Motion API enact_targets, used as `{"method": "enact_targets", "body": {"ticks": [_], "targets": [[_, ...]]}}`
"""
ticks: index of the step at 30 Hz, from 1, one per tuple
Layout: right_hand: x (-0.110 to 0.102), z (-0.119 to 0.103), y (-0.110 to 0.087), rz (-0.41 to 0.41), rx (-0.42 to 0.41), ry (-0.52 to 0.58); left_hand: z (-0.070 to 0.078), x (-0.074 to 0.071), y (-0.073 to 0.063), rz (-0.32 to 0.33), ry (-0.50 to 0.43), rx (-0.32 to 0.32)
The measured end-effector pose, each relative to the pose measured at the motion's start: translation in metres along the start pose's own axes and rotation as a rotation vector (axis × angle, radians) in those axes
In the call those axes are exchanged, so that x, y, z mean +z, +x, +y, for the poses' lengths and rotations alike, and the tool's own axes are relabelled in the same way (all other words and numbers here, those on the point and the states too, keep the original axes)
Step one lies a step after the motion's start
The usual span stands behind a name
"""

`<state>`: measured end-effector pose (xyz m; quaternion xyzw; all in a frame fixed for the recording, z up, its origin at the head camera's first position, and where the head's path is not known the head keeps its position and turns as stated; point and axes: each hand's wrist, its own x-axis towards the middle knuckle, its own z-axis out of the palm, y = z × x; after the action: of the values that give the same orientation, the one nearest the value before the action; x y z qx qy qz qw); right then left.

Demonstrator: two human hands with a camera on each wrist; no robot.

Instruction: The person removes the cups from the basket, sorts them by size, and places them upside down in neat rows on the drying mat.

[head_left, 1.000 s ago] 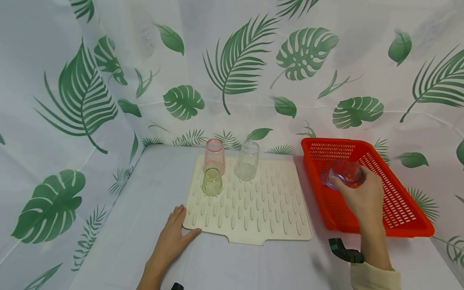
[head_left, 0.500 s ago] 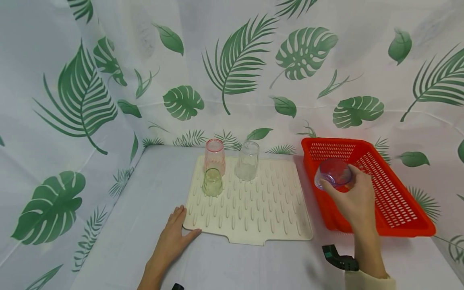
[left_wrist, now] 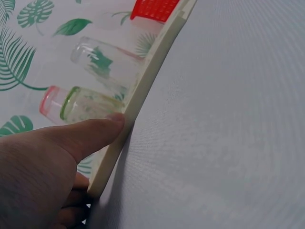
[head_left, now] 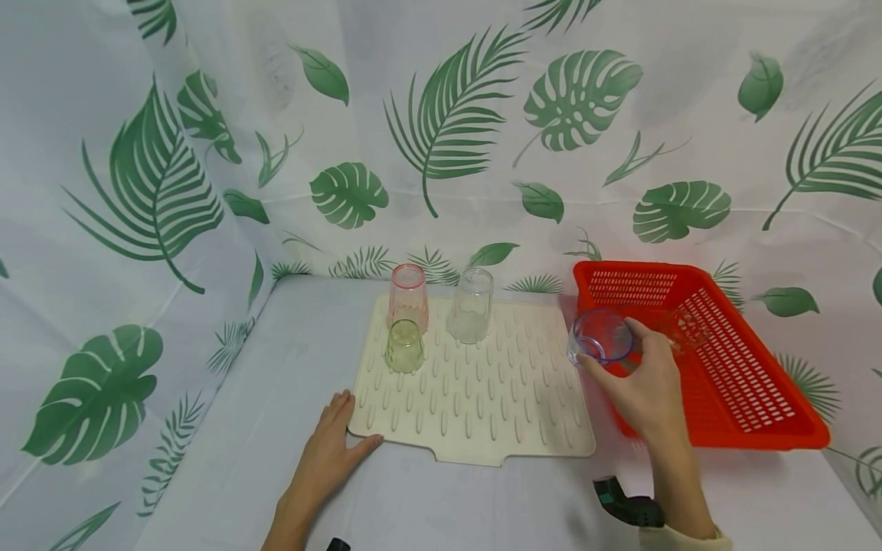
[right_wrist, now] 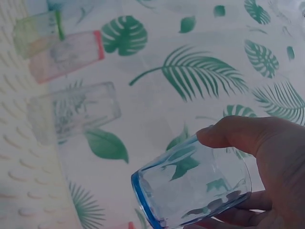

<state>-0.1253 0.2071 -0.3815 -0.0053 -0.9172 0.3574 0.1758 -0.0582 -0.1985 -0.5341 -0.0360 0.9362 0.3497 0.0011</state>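
My right hand (head_left: 651, 383) holds a clear, blue-tinted drinking glass (head_left: 598, 338) above the basket's left edge, thumb on one side and fingers on the other. In the right wrist view the glass (right_wrist: 190, 183) is tilted, with a thick blue band at one end. At the front left corner of the cream ridged drying mat (head_left: 496, 405) rests my left hand (head_left: 332, 444). Its thumb (left_wrist: 97, 136) lies against the front edge, its fingers by the left side. A pink-rimmed glass (head_left: 408, 295), a short green glass (head_left: 403, 348) and a tall clear glass (head_left: 472, 306) stand on the mat.
A red plastic basket (head_left: 751, 383) with perforated walls stands right of the mat. Inside it, toward the back, a clear glass (head_left: 685, 333) shows faintly. Behind the table (head_left: 276, 360) hangs a white cloth (head_left: 475, 207) with green leaf prints.
My right hand has carried the blue-tinted glass leftward from inside the basket to over its left edge. The left hand and the glasses on the mat have stayed put.
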Motion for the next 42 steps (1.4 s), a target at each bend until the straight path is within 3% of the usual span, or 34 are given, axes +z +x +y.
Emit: {"method": "enact_targets", "body": {"ticks": [12, 18, 27, 35, 42], "targets": [[0.020, -0.010, -0.013, -0.070, -0.074, 0.032, 0.008, -0.004, -0.003, -0.009, 0.010, -0.013], [0.027, -0.013, -0.019, -0.103, -0.083, 0.061, 0.018, -0.007, -0.001, 0.003, 0.015, 0.018], [0.035, -0.017, -0.025, -0.141, -0.149, 0.132, 0.057, -0.023, 0.006, 0.003, -0.029, 0.113], [0.046, -0.025, -0.031, -0.207, -0.190, 0.153, 0.093, -0.030, 0.009, -0.056, -0.188, 0.203], [0.050, -0.037, -0.038, -0.294, -0.214, 0.176, 0.117, -0.029, 0.012, -0.083, -0.272, 0.345]]}}
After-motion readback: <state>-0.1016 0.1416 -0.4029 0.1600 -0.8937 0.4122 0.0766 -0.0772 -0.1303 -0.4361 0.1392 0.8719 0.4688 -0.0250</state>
